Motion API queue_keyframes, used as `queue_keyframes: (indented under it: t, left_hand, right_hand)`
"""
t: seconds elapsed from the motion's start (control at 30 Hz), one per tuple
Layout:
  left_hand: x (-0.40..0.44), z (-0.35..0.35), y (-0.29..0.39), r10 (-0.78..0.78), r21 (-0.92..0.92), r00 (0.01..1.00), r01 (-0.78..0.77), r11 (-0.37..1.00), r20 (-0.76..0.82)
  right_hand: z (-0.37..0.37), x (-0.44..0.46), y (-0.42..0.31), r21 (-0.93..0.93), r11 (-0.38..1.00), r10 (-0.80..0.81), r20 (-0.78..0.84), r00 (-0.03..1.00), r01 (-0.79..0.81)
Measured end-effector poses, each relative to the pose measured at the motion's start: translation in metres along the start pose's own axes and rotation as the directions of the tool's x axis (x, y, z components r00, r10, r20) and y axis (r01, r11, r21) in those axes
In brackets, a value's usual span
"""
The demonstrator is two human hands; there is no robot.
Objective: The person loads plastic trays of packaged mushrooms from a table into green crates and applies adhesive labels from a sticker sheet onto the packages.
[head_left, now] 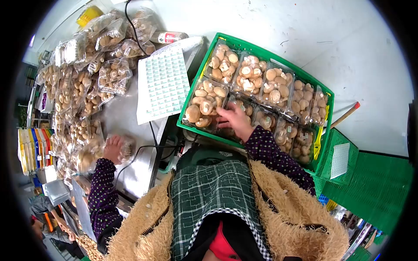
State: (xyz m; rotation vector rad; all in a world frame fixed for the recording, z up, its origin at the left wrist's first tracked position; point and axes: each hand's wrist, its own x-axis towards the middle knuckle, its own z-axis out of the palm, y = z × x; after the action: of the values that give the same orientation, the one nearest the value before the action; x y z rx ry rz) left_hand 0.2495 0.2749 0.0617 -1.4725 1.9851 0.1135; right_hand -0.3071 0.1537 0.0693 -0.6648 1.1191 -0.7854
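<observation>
My right hand (236,121) reaches over a green crate (265,53), its fingers stretched out and apart against the near side of a clear pack of brown mushrooms (204,103). Several similar packs fill the crate in two rows, among them a pack of mushrooms (250,74) at the back. On the metal table, my left hand (113,149) is closed over a clear plastic bag of mushrooms (90,154), slightly blurred. Part of the bag shows on either side of the hand, and its fingertips are hard to make out.
Many bagged mushrooms (80,85) are heaped across the metal table (126,117). A sheet of green-printed labels (163,82) lies between heap and crate, near a bottle (169,37). Black cables cross the table. A wooden-handled stick (346,115) is right of the crate. Another person (52,222) is at lower left.
</observation>
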Motion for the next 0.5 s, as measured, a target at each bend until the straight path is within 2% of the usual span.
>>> queue_keyframes:
  t: [0.03,0.1,0.13,0.17,0.2,0.23,0.27,0.3,0.33,0.37,0.4,0.43,0.5]
  left_hand:
    - [0.002,0.007,-0.003,0.054,-0.07,0.998,-0.057,0.996,-0.031]
    - [0.006,-0.005,0.0,0.071,-0.032,0.987,-0.077,0.997,-0.146]
    - [0.007,-0.017,0.006,-0.197,-0.319,0.957,0.123,0.94,-0.212]
    - [0.005,-0.044,0.014,-0.465,-0.589,0.864,0.278,0.759,-0.191]
    - [0.001,-0.079,0.007,-0.481,-0.701,0.871,0.279,0.656,-0.103]
    - [0.002,-0.063,-0.016,-0.496,-0.857,0.848,0.107,0.504,-0.186]
    - [-0.004,-0.07,-0.019,-0.616,-0.987,0.784,0.027,0.159,-0.078]
    - [-0.002,-0.09,-0.005,-0.606,-0.982,0.789,-0.178,-0.067,-0.102]
    - [-0.001,-0.111,0.009,-0.596,-0.87,0.793,-0.376,-0.318,-0.125]
    - [0.0,-0.131,0.023,-0.586,-0.685,0.797,-0.51,-0.52,-0.149]
    - [0.013,-0.155,0.052,-0.528,-0.594,0.832,-0.515,-0.618,-0.171]
    - [0.03,-0.181,0.09,-0.433,-0.595,0.876,-0.468,-0.653,-0.213]
    - [0.065,-0.234,0.168,-0.173,-0.687,0.93,-0.357,-0.633,-0.325]
  right_hand:
    - [-0.003,-0.006,-0.001,0.019,1.0,0.011,-0.08,0.997,-0.009]
    - [-0.024,-0.011,0.002,0.015,1.0,-0.023,-0.102,0.995,0.025]
    - [-0.034,-0.019,0.0,-0.028,0.998,-0.06,-0.085,0.995,0.058]
    - [-0.041,-0.028,-0.004,-0.074,0.993,-0.097,-0.063,0.993,0.092]
    - [-0.043,-0.035,-0.007,-0.07,0.994,-0.093,-0.066,0.994,0.088]
    - [-0.043,-0.042,-0.011,-0.166,0.977,-0.148,-0.069,0.986,0.135]
    - [-0.041,-0.047,-0.015,-0.261,0.948,-0.204,-0.067,0.977,0.18]
    - [-0.034,-0.05,-0.021,-0.258,0.95,-0.201,-0.07,0.977,0.177]
    - [-0.021,-0.052,-0.028,-0.267,0.915,-0.308,0.023,0.951,0.303]
    - [-0.008,-0.054,-0.033,-0.264,0.866,-0.408,0.119,0.905,0.425]
    - [0.005,-0.052,-0.037,-0.197,0.876,-0.405,0.193,0.894,0.44]
    - [0.019,-0.05,-0.045,-0.199,0.874,-0.408,0.195,0.892,0.443]
    - [0.036,-0.052,-0.059,0.159,0.925,-0.38,0.338,0.861,0.346]
